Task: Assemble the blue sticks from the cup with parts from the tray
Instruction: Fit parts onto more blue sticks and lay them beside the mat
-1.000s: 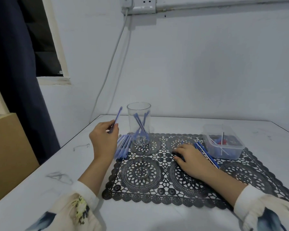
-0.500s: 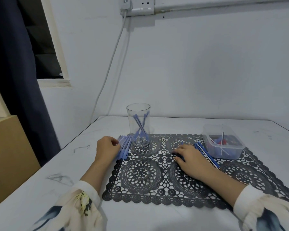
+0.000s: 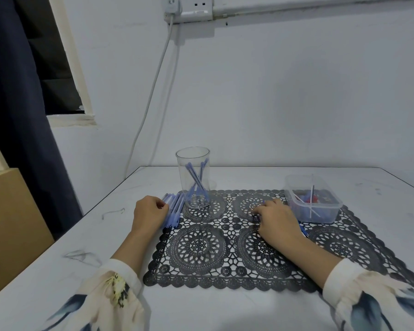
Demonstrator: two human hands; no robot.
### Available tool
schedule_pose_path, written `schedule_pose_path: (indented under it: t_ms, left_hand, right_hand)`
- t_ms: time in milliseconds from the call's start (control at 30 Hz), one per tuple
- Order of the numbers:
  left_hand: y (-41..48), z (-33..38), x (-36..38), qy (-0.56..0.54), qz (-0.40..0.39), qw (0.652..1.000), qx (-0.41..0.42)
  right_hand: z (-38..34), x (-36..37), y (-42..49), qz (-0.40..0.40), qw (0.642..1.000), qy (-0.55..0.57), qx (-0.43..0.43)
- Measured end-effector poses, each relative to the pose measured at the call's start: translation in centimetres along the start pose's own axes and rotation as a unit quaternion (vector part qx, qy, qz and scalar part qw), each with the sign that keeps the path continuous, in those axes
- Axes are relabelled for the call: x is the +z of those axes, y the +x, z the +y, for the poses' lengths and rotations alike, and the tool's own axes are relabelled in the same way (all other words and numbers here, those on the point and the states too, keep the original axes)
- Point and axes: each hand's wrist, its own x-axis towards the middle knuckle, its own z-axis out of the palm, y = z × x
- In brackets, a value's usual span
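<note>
Several blue sticks (image 3: 175,211) lie bundled at the left edge of the black lace mat (image 3: 201,249), partly on the white surface (image 3: 46,271). My left grip (image 3: 150,215) rests just beside them, knuckles up, its fingers curled with the tips touching the bundle. Whether those fingers pinch a stick or only lean on the pile, I cannot tell. Just right of the bundle stands the clear cup (image 3: 193,163), upright on the mat's far left medallion, with a few crossed sticks (image 3: 197,181) leaning inside it. Behind it a pale cable (image 3: 153,91) hangs down the wall from a socket. Further right my right grip (image 3: 277,218) lies palm down on the mat, fingers bent and their tips on the lace. A blue stick end (image 3: 302,229) pokes out from beneath its right side; whether the fingers close round it is hidden under the palm, so I cannot tell. Near the mat's far right corner sits the clear plastic tray (image 3: 325,207), just beside that grip, holding small dark blue and red parts (image 3: 314,199) and thin white rods that lean against its wall.
</note>
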Motion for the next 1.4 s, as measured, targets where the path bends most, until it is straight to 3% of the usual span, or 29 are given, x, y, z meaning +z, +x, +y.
schedule_pose_path:
  t_ms: [400,667,800,933,1167,1300,1400]
  left_hand:
    - [-0.7,0.6,-0.4,-0.002,0.051,0.998,0.047]
    - [-1.9,2.9,-3.0,-0.055,0.155,0.984,0.073]
    - [-1.8,5.8,-4.2,-0.084,0.162,0.975,0.128]
    - [0.1,10.0,-4.7,-0.051,0.110,0.980,0.161]
    - [5.2,15.6,-4.1,0.075,-0.070,0.981,0.162]
    - [7.3,17.0,-3.7,0.202,-0.196,0.952,0.121]
    - [7.9,17.3,-3.5,0.234,-0.268,0.930,0.095]
  right_hand:
    - [0.2,-0.7,-0.8,0.016,0.998,-0.036,0.042]
    - [0.1,-1.1,-1.0,0.045,0.999,-0.005,-0.013]
    - [-0.1,-0.6,-1.0,0.051,0.993,0.073,-0.077]
    - [-0.6,-0.1,-0.8,0.022,0.978,0.165,-0.128]
    - [-0.9,0.2,-0.9,-0.075,0.968,0.172,-0.166]
    - [-0.8,0.4,-0.7,-0.085,0.969,0.155,-0.174]
    - [-0.8,0.7,-0.6,-0.087,0.970,0.146,-0.175]
